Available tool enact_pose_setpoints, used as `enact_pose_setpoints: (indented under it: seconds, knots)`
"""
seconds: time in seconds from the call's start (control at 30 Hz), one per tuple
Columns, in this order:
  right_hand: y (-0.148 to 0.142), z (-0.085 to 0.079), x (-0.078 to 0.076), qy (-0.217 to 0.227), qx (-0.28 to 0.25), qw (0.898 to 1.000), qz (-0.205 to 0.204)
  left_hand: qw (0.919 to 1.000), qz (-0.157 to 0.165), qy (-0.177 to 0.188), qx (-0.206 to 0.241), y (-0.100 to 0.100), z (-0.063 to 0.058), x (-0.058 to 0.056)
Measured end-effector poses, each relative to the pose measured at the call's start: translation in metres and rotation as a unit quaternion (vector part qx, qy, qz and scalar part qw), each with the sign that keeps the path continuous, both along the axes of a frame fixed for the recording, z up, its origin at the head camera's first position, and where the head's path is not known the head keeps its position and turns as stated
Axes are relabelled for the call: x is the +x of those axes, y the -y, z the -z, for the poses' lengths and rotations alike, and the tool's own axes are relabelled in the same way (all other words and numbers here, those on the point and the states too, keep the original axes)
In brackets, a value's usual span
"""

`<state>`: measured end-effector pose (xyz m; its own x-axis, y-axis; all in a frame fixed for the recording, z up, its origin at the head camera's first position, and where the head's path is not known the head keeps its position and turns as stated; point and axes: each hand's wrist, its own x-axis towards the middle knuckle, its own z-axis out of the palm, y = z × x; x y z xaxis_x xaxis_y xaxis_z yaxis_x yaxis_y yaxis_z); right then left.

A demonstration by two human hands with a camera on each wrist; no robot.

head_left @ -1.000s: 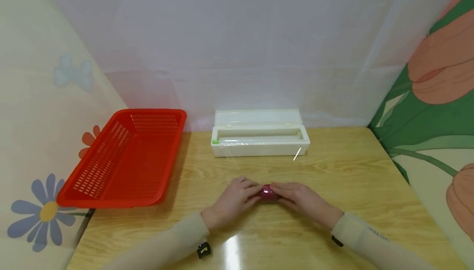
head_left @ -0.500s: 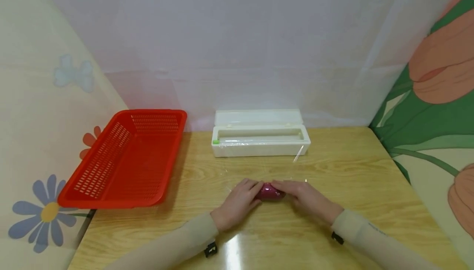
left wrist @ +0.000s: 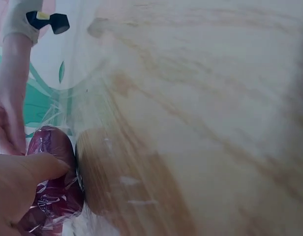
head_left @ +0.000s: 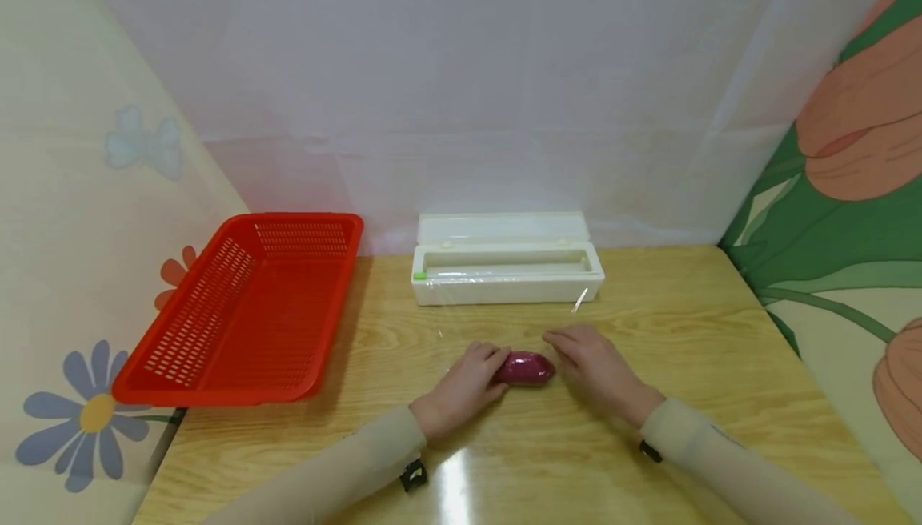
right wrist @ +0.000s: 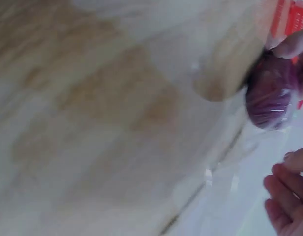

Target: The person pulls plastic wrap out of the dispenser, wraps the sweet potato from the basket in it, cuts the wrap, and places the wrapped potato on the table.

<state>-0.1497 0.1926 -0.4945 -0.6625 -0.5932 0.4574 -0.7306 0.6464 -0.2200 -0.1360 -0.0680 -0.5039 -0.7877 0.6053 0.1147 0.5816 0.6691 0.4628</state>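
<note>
A purple-skinned sweet potato (head_left: 526, 368), wrapped in shiny cling film, lies on the table in front of the person. My left hand (head_left: 464, 389) grips its left end, the thumb over the top in the left wrist view. Clear film (left wrist: 112, 162) spreads from the sweet potato over the wood. Just past the right end is my right hand (head_left: 594, 361), apart from the sweet potato. Its fingers (right wrist: 282, 194) are loosely bent, with thumb and fingertips close together at the film's side. The white cling film box (head_left: 507, 291) stands behind, lid raised, film reaching forward from its front edge.
A red plastic basket (head_left: 270, 325) stands at the left of the wooden table (head_left: 670, 301). A small green slider (head_left: 420, 275) sits at the left of the box's front edge. A pale cloth (head_left: 504, 93) hangs behind, with flower-printed panels at both sides.
My right hand has come off the sweet potato and moved up and right. The sweet potato has rolled slightly and shows more of its right end. My left hand has shifted slightly right, still holding it.
</note>
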Motion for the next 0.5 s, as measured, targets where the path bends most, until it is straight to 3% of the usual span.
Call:
enact_pose_setpoints:
  seconds: [0.1, 0.2, 0.33, 0.5]
  knots:
    - [0.001, -0.003, 0.006, -0.039, 0.009, 0.999, -0.018, 1.0, -0.001, 0.005, 0.005, 0.0, 0.001, -0.002]
    - [0.003, -0.004, 0.015, -0.037, 0.03, 0.998, -0.031, 0.9999, -0.001, 0.01, 0.011, 0.001, 0.003, -0.004]
    - [0.006, -0.001, 0.022, 0.01, 0.029, 0.999, -0.008, 0.9994, 0.0, 0.029, 0.018, 0.003, 0.006, -0.007]
    - [0.007, 0.0, 0.022, 0.106, 0.015, 0.994, 0.017, 0.9979, 0.001, 0.054, 0.036, 0.004, 0.006, -0.012]
